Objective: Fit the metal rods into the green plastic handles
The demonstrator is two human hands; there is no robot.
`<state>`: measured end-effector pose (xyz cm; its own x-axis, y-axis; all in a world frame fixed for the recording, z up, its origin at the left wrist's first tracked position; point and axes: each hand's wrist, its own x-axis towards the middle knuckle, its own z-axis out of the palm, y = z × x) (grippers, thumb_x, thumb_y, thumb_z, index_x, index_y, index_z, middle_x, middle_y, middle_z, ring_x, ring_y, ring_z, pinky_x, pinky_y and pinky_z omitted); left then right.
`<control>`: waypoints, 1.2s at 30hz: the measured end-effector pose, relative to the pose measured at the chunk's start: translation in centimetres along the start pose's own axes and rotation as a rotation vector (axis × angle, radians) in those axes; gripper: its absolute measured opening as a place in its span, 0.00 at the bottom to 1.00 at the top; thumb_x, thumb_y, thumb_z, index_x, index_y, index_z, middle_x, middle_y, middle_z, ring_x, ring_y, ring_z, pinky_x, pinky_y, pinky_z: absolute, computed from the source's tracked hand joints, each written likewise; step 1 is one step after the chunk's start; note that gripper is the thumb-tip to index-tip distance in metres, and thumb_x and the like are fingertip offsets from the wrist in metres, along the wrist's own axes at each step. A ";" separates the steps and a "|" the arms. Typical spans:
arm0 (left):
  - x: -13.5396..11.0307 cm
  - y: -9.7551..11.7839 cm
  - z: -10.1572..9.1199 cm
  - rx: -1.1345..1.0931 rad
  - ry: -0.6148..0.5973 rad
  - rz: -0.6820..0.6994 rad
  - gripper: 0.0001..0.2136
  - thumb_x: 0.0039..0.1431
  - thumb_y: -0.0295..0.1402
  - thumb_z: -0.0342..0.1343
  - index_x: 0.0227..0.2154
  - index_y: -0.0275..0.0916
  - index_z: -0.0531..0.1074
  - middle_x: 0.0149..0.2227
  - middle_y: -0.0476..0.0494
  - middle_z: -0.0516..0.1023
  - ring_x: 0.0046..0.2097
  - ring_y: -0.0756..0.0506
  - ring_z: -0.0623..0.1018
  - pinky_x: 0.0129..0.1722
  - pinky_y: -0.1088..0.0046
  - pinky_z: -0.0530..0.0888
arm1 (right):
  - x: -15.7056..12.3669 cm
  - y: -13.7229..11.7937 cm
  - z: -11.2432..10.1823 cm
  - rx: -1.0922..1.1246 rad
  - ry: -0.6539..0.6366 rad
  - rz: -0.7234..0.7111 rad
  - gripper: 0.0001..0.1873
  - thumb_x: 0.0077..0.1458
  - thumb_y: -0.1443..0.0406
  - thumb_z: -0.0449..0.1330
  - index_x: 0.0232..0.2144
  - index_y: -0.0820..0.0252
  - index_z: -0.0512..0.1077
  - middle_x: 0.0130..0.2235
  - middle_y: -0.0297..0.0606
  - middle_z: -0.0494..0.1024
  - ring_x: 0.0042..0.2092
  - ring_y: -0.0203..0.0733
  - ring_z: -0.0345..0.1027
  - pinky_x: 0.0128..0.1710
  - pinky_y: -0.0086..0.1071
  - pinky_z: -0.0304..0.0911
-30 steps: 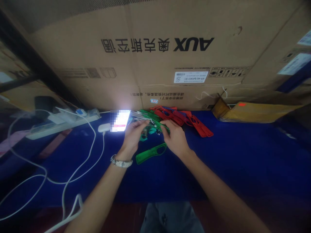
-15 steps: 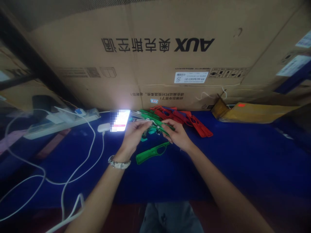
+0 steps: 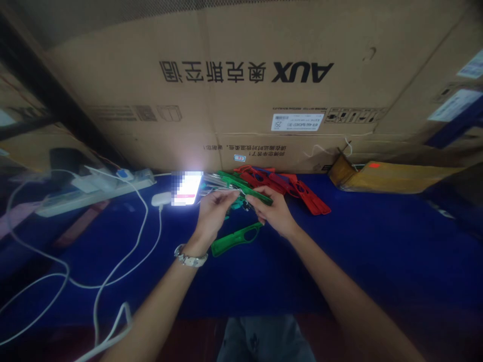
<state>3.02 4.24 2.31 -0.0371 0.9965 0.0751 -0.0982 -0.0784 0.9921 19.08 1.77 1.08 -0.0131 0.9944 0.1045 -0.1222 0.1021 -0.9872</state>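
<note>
My left hand (image 3: 213, 216), with a watch on its wrist, pinches a thin metal piece at the end of a green plastic handle piece (image 3: 257, 195). My right hand (image 3: 272, 211) is closed around that same green piece from the right. Another green handle piece (image 3: 234, 237) lies on the blue cloth just below my hands. Behind them sits a pile of red handle pieces (image 3: 298, 191) and more green ones (image 3: 230, 178). A small teal part (image 3: 237, 203) shows between my hands.
A lit phone (image 3: 186, 188) lies left of the pile. A white power strip (image 3: 90, 193) and white cables (image 3: 113, 271) cover the left side. A big AUX cardboard box (image 3: 241, 85) stands behind, with a yellowish packet (image 3: 392, 176) at right.
Both hands have lifted slightly and come closer together on the green piece; my right hand shifted up and back from the lower green handle.
</note>
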 end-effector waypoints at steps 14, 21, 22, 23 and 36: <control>-0.1 -0.5 0.2 0.023 -0.036 0.039 0.11 0.45 0.41 0.69 0.26 0.38 0.81 0.22 0.49 0.75 0.24 0.51 0.68 0.24 0.74 0.64 | -0.1 -0.1 0.4 0.056 0.096 0.071 0.25 0.39 0.49 0.74 0.27 0.57 0.67 0.14 0.20 0.62 0.14 0.27 0.49 0.13 0.25 0.50; 0.2 0.2 -0.5 -0.009 -0.054 0.102 0.09 0.49 0.38 0.60 0.19 0.40 0.75 0.19 0.51 0.65 0.25 0.49 0.64 0.27 0.72 0.62 | -0.2 -0.3 0.4 0.129 0.068 0.117 0.24 0.38 0.52 0.75 0.25 0.57 0.67 0.13 0.21 0.61 0.15 0.27 0.46 0.12 0.25 0.49; 0.3 0.2 -0.6 -0.033 -0.047 0.088 0.10 0.50 0.39 0.59 0.19 0.40 0.74 0.19 0.51 0.63 0.25 0.49 0.64 0.27 0.71 0.62 | -0.2 -0.4 0.4 0.128 0.066 0.125 0.24 0.38 0.52 0.76 0.25 0.58 0.67 0.13 0.21 0.61 0.15 0.27 0.46 0.12 0.25 0.49; 0.3 0.3 -0.6 -0.061 -0.036 0.064 0.12 0.51 0.41 0.58 0.19 0.40 0.73 0.19 0.51 0.62 0.25 0.49 0.63 0.27 0.71 0.63 | -0.2 -0.5 0.4 0.126 0.064 0.133 0.24 0.38 0.52 0.76 0.25 0.58 0.67 0.13 0.21 0.61 0.15 0.27 0.46 0.12 0.25 0.49; 1.7 0.6 -1.5 -0.557 0.133 -0.213 0.16 0.47 0.44 0.71 0.30 0.40 0.74 0.24 0.53 0.67 0.26 0.53 0.67 0.29 0.76 0.68 | -0.4 -0.9 -0.2 0.131 -0.048 0.166 0.22 0.41 0.54 0.75 0.24 0.59 0.68 0.12 0.21 0.60 0.14 0.26 0.45 0.10 0.24 0.51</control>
<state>1.37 5.79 2.91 -0.0797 0.9826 -0.1678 -0.6211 0.0827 0.7793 19.37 1.30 1.92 -0.0903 0.9947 -0.0498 -0.2422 -0.0704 -0.9677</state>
